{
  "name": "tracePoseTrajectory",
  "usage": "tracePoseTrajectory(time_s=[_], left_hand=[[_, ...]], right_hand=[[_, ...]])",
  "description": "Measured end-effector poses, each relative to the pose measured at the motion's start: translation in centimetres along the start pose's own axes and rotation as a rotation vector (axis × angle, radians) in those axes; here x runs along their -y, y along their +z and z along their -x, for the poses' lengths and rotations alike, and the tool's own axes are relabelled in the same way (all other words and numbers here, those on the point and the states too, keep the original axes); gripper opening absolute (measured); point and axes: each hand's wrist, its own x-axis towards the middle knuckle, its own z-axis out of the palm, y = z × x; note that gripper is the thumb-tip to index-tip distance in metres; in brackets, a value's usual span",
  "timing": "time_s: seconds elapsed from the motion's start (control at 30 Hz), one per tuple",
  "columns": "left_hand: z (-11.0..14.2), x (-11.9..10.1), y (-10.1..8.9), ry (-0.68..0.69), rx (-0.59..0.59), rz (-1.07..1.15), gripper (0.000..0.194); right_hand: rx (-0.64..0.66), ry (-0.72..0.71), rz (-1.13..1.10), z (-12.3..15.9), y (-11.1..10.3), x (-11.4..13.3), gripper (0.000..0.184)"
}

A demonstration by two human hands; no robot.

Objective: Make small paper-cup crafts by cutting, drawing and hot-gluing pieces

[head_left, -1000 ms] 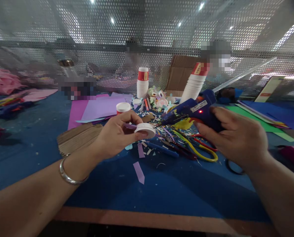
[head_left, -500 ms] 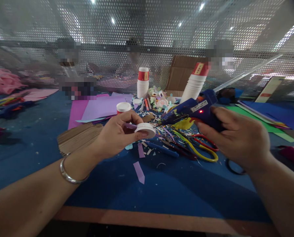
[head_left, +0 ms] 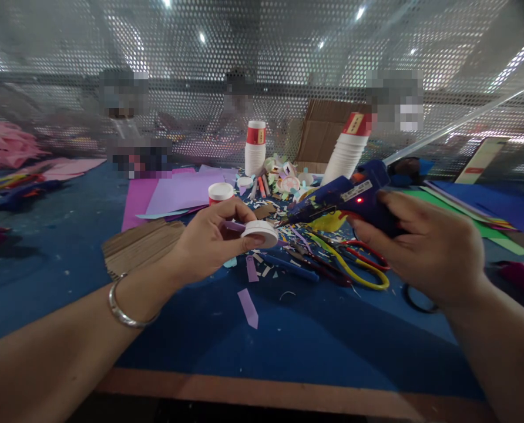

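Observation:
My left hand (head_left: 209, 244) pinches a small white round piece (head_left: 261, 234), which looks like the cut-off bottom of a paper cup, tilted toward me. A purple paper strip (head_left: 234, 226) sticks out from it between the thumb and fingers. My right hand (head_left: 429, 249) is wrapped round a blue hot glue gun (head_left: 354, 197) with a red light lit and a clear glue stick (head_left: 456, 126) out of its back. The gun's nozzle is at the right rim of the white piece; whether glue comes out is too small to tell.
Scissors with yellow handles (head_left: 372, 277), a blue pen (head_left: 291, 267) and paper scraps lie beneath the gun. Cup stacks (head_left: 255, 150) stand behind. Corrugated cardboard (head_left: 141, 244) and purple sheets (head_left: 178, 194) are left, coloured sheets (head_left: 500, 202) right. A perforated metal screen (head_left: 262, 47) closes the back.
Almost nothing differs. The glue gun and my right hand have shifted very slightly to the right, and my left hand still holds the white piece at the nozzle.

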Motion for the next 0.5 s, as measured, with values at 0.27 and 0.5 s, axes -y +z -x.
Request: tracePoseTrajectory(time_s=[0.27,0.5], left_hand=[[0.4,-0.8,0.0,0.142,-0.03,-0.204,0.016],[0.7,-1.2,0.2,0.131,-0.011,-0.205,0.016]], right_hand=[[-0.015,-0.019,-0.057,-0.4,0.1,0.1,0.018],[-0.036,0.007,-0.072,-0.1,0.5,-0.2,0.017]])
